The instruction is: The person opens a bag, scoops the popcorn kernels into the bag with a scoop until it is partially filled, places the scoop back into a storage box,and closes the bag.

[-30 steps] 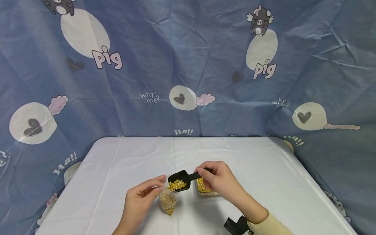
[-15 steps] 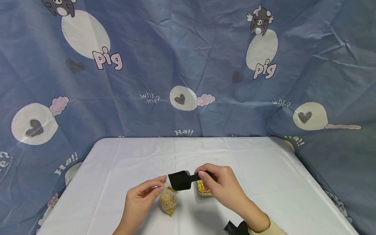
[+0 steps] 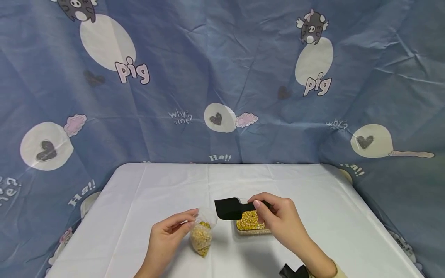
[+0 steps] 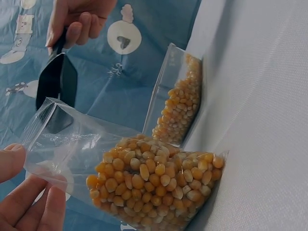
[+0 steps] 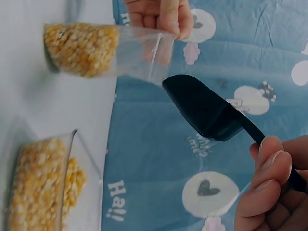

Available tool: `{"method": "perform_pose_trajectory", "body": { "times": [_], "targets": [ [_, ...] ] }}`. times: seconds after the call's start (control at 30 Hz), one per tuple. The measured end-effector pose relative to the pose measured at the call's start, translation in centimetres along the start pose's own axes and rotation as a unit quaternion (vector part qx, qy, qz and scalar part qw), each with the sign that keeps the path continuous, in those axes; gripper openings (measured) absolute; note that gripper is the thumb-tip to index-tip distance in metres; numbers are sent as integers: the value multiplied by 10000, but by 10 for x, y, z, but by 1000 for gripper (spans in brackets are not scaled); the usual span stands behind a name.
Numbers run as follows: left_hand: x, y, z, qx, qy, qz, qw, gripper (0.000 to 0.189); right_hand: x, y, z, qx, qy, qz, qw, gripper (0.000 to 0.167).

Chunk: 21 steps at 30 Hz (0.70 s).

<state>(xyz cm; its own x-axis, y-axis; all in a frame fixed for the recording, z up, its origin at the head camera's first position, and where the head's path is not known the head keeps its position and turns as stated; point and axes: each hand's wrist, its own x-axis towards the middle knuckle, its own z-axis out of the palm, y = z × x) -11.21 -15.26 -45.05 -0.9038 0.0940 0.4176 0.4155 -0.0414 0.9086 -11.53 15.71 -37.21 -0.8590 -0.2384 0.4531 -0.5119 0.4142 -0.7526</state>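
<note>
In the head view my left hand (image 3: 166, 235) pinches the rim of a clear plastic bag (image 4: 154, 180), partly filled with yellow corn kernels. The bag's bottom rests on the table, its mouth standing up. My right hand (image 3: 283, 216) grips the handle of a black scoop (image 3: 228, 209). The scoop is held in the air, tilted, just right of the bag's mouth and apart from it. No kernels show in the scoop in the right wrist view. Below the scoop and right hand sits a clear rectangular container (image 3: 253, 232) of corn kernels, partly covered by them.
A white cloth covers the table (image 3: 167, 185). Behind it hangs a blue curtain (image 3: 264, 139) printed with pigs and hearts. A black strap piece (image 3: 293, 271) is at the right wrist, near the bottom edge of the head view.
The scoop, earlier loaded with kernels over the bag's mouth, has tipped over and moved right, off the bag. My left hand has stayed at the bag's rim.
</note>
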Motion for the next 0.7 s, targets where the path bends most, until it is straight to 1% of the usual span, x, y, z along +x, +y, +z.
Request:
{"method": "perform_pose_trajectory", "body": {
  "times": [0.13,0.3,0.43,0.7],
  "targets": [
    [0,0,1,0,27,6,10000,13,-5,7,-7,-122,56,198,9997,11],
    [0,1,2,46,22,28,10000,15,-11,19,-14,-255,163,632,9975,11],
    [0,1,3,-6,16,40,10000,14,-16,30,-18,-478,251,946,9941,10],
    [-1,0,2,34,-13,-14,10000,15,-23,50,-26,-1040,283,1225,9866,13]
  ]
}}
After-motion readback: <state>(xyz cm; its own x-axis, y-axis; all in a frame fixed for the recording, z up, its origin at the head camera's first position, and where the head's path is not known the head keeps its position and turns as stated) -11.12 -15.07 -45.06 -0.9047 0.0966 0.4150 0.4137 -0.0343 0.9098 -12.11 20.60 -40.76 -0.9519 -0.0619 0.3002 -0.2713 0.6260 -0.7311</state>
